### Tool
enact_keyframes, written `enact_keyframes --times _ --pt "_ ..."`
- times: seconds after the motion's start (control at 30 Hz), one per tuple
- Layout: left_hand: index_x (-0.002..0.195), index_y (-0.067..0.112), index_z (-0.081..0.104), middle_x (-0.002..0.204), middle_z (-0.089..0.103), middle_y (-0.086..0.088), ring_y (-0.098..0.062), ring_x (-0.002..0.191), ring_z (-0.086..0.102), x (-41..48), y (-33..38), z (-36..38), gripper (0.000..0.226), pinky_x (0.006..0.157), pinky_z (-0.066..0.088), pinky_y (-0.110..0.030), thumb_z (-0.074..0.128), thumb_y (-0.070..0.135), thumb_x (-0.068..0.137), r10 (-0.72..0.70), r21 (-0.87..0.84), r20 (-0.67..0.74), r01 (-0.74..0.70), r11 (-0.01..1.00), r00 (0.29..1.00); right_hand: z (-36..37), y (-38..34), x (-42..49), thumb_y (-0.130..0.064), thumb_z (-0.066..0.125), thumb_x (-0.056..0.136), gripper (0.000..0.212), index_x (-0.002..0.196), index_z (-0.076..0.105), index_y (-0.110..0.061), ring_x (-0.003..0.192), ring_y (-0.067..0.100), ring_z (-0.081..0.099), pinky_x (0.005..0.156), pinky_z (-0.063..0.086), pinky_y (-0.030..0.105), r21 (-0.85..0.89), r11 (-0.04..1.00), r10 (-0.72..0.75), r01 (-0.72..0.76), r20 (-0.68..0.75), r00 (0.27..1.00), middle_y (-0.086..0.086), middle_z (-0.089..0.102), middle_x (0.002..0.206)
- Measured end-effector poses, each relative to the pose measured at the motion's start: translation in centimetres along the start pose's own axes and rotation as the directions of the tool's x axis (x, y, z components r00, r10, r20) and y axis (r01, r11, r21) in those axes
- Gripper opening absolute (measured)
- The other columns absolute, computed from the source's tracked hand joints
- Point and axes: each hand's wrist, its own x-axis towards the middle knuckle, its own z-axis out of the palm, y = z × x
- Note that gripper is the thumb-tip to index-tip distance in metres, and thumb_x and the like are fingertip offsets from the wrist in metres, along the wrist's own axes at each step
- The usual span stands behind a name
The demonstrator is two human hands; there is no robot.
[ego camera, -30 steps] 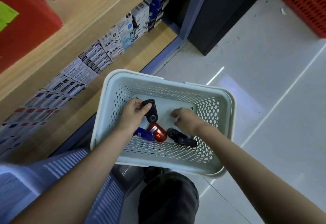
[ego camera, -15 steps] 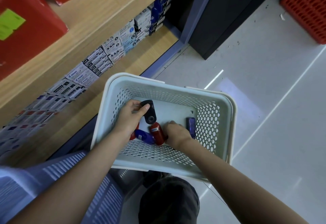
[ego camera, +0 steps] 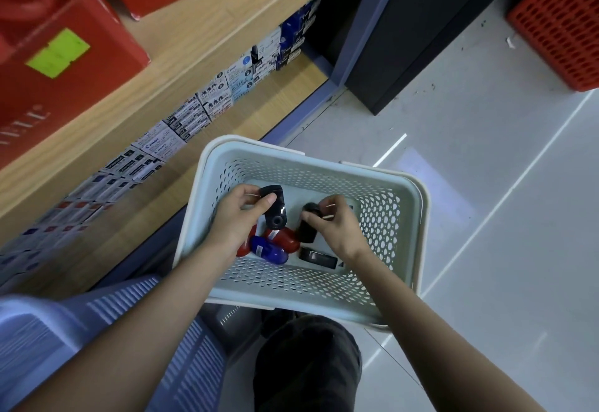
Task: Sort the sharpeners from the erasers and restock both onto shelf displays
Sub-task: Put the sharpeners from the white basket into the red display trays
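In the head view, a pale perforated basket sits in front of the person, above a dark trouser knee. Inside it, the left hand pinches a black sharpener between thumb and curled fingers. The right hand has its fingers curled round a second black sharpener just beside the first. A red sharpener and a blue sharpener lie touching each other below the left palm, and the wrist partly hides them. A third black sharpener lies on the basket floor under the right wrist. To the left runs a wooden shelf with rows of pen boxes beneath red cartons. A blue plastic crate stands at lower left, and a red crate stands on the floor.
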Motion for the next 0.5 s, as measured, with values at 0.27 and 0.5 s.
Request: enact_keyframes --times 0.27,0.5 --pt "0.098 0.026 0.059 0.106 0.066 -0.006 -0.022 0.102 0.063 -6.4 5.3 -1.7 0.014 0.092 0.051 -0.041 0.065 0.019 0.087 0.155 -0.111 0.018 -0.152 0.982 0.988 -2.2 -6.1 -5.5 -0.021 0.066 0.088 0.013 0.09 0.061 -0.01 0.078 0.015 0.063 0.061 0.052 0.022 0.328 0.927 -0.156 0.183 -0.107 0.982 0.004 0.065 0.085" --pt "0.1 0.019 0.06 0.103 0.066 -0.01 -0.021 0.096 0.063 -13.7 11.1 -5.3 0.014 0.08 0.052 -0.027 0.064 0.014 0.087 0.409 -0.099 -0.115 -0.42 0.902 0.905 -5.2 -16.2 -10.4 -0.022 0.066 0.087 0.013 0.094 0.059 -0.014 0.077 0.011 0.062 0.064 0.052 0.026 0.219 0.862 -0.467 0.457 -0.003 0.884 0.004 0.065 0.089"
